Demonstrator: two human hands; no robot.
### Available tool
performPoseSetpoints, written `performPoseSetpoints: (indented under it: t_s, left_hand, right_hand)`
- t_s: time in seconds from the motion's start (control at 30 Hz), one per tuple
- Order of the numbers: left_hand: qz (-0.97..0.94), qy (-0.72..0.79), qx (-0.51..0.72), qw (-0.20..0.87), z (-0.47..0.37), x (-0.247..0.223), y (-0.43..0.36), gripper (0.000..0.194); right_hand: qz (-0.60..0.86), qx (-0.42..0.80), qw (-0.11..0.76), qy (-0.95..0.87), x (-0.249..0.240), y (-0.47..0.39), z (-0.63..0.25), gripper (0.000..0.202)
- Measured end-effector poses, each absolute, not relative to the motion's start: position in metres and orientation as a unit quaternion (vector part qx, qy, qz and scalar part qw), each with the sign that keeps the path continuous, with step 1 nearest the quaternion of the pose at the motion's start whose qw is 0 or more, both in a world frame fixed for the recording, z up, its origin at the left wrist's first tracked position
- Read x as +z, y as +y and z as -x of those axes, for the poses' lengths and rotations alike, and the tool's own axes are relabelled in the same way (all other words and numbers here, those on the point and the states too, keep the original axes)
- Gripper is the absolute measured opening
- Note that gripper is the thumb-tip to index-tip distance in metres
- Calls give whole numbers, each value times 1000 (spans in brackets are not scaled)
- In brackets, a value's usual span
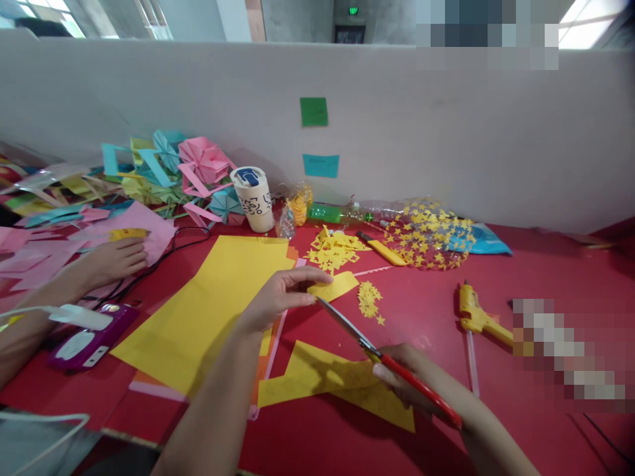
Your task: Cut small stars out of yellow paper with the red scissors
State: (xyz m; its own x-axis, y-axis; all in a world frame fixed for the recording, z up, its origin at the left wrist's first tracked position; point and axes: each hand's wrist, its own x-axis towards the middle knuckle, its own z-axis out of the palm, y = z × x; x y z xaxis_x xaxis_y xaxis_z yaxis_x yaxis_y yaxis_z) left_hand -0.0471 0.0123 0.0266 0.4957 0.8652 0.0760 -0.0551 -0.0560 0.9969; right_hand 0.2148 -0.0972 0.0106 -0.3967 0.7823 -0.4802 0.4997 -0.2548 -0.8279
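In the head view, my left hand (pixel 285 294) pinches a small piece of yellow paper (pixel 340 285) by its left end. My right hand (pixel 409 373) grips red-handled scissors (pixel 411 387), their blades pointing up and left to the lower edge of that piece. Whether the blades are parted is hard to make out. Below the scissors lie larger yellow paper offcuts (pixel 302 370). Just right of the held piece is a little heap of cut yellow stars (pixel 368 301), and behind it a pile of yellow paper scraps (pixel 335 248).
Large yellow sheets (pixel 213 304) cover the table's left middle. A yellow glue gun (pixel 476 314) lies right, a box cutter (pixel 387 252) behind. A cup (pixel 253 201) stands near folded paper flowers (pixel 203 158). Another person's hand (pixel 116 261) is left, near a purple power strip (pixel 92 337).
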Motion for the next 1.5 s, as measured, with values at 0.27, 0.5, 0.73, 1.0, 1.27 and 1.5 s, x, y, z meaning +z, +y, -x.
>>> performPoseSetpoints:
  t_s: [0.27,0.5,0.73,1.0,1.27,1.5]
  left_hand:
    - [-636,326,344,609,52,30,13,29]
    - [-651,322,337,599,51,32,12,30]
    - [-655,324,324,601,51,30,12,30]
    - [-650,330,306,612,51,28,13,31]
    - [-641,323,306,626,51,30,13,31]
    - [-634,324,316,627,51,27,14,31]
  right_hand:
    - [498,587,102,-630,14,-96,-220,55]
    - [492,566,97,-654,18,-96,-218,61]
    - [505,595,100,-617,13,-95,-220,60]
    - [491,607,95,-618,14,-93,-223,59]
    - [504,606,90,-609,14,-93,-222,57]
    - [507,613,104,-597,17,-94,-218,64]
